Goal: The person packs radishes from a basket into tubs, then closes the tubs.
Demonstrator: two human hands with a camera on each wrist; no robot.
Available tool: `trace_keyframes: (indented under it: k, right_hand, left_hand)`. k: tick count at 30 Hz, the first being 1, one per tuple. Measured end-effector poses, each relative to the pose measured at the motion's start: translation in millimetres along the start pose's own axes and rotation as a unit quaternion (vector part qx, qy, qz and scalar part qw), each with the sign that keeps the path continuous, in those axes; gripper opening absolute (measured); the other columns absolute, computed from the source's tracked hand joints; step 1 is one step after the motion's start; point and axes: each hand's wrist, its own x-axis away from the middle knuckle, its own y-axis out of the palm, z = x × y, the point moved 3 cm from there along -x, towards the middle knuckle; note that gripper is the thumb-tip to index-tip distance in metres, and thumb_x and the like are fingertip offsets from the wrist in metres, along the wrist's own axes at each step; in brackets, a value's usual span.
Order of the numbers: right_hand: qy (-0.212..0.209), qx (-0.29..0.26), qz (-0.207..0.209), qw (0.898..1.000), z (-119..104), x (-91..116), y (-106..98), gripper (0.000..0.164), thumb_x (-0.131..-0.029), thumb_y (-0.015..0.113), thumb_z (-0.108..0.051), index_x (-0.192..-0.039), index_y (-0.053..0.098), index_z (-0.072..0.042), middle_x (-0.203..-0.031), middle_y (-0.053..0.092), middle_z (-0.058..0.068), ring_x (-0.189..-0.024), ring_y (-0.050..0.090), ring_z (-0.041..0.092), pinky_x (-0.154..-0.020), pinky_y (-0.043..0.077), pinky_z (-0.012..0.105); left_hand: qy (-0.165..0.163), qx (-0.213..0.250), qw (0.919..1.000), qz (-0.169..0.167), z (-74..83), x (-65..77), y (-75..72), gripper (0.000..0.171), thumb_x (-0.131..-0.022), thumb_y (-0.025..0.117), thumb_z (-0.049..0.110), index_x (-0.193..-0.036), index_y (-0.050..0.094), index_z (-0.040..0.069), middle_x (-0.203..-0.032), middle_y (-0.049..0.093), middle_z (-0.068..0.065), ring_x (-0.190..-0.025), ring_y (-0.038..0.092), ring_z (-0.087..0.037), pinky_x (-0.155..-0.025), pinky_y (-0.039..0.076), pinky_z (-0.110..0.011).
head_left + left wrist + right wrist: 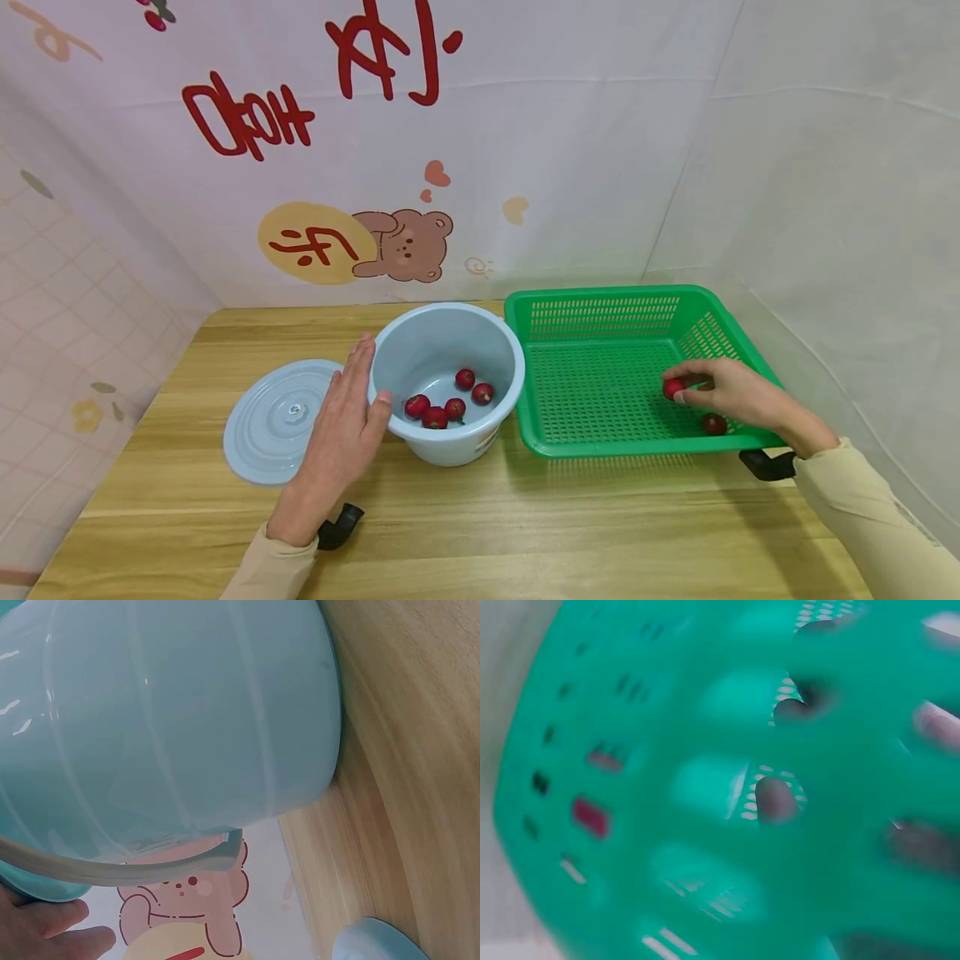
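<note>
My right hand reaches into the green basket and pinches a small red radish between thumb and fingers. Another radish lies under that hand, by the basket's near right corner. With fingers straight, my left hand rests against the left side of the light-blue bucket. Several radishes lie on the bucket's floor. The left wrist view has the bucket's wall and pale handle close up. In the right wrist view the basket's slotted wall hides most of the hand.
A round light-blue lid lies on the wooden table to the left of the bucket, partly behind my left hand. Bucket and basket stand side by side near the back wall cloth. Another cloth hangs close along the basket's right side.
</note>
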Motion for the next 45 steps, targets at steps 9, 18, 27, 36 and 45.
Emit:
trace_keyframes:
  k: [9, 18, 27, 36, 45]
  right_hand:
    - [-0.014, 0.051, 0.076, 0.996, -32.2, 12.0, -0.6, 0.035, -0.101, 0.068, -0.036, -0.132, 0.068, -0.020, -0.118, 0.073, -0.002, -0.098, 0.068, 0.018, -0.074, 0.051, 0.026]
    - [0.001, -0.012, 0.102, 0.995, -59.4, 26.4, 7.3, 0.033, -0.102, 0.066, -0.040, -0.131, 0.067, -0.026, -0.128, 0.070, 0.002, -0.094, 0.065, 0.012, -0.057, 0.057, 0.033]
    - [-0.012, -0.049, 0.136, 0.989, -90.5, 29.5, 14.4, 0.036, -0.101, 0.068, -0.037, -0.136, 0.067, -0.027, -0.133, 0.066, 0.003, -0.068, 0.057, 0.012, -0.043, 0.046, 0.030]
    - [-0.115, -0.008, 0.188, 0.975, -121.4, 21.2, 22.9, 0.034, -0.099, 0.072, -0.018, -0.132, 0.071, -0.024, -0.126, 0.071, -0.003, -0.119, 0.058, -0.005, -0.094, 0.045, 0.011]
    - [-0.162, -0.046, 0.203, 0.965, -154.0, 11.3, 34.4, 0.034, -0.097, 0.073, -0.012, -0.129, 0.073, -0.023, -0.126, 0.070, -0.006, -0.119, 0.061, 0.006, -0.100, 0.046, 0.015]
  left_hand:
    - [-0.004, -0.001, 1.0000, -0.002, -1.2, 0.5, -1.2, 0.067, -0.109, 0.044, 0.036, -0.164, 0.023, 0.005, -0.170, 0.025, -0.011, -0.156, 0.023, -0.033, -0.117, 0.023, -0.071]
    - [-0.003, -0.002, 1.0000, -0.001, 0.3, -0.5, -1.7, 0.065, -0.109, 0.044, 0.033, -0.163, 0.025, 0.002, -0.169, 0.028, -0.014, -0.156, 0.024, -0.033, -0.118, 0.022, -0.070]
    - [-0.007, -0.007, 0.9999, -0.004, 0.7, 0.0, -2.1, 0.066, -0.109, 0.044, 0.033, -0.163, 0.025, 0.002, -0.169, 0.027, -0.013, -0.155, 0.024, -0.034, -0.118, 0.022, -0.069]
    - [-0.005, -0.005, 1.0000, -0.005, 1.7, 0.3, -2.2, 0.066, -0.108, 0.044, 0.033, -0.162, 0.027, 0.000, -0.169, 0.028, -0.014, -0.155, 0.025, -0.035, -0.118, 0.022, -0.069]
    - [-0.005, -0.005, 0.9999, -0.011, 2.1, 0.2, -2.4, 0.068, -0.109, 0.042, 0.038, -0.163, 0.025, 0.000, -0.169, 0.027, -0.015, -0.156, 0.023, -0.035, -0.118, 0.022, -0.070]
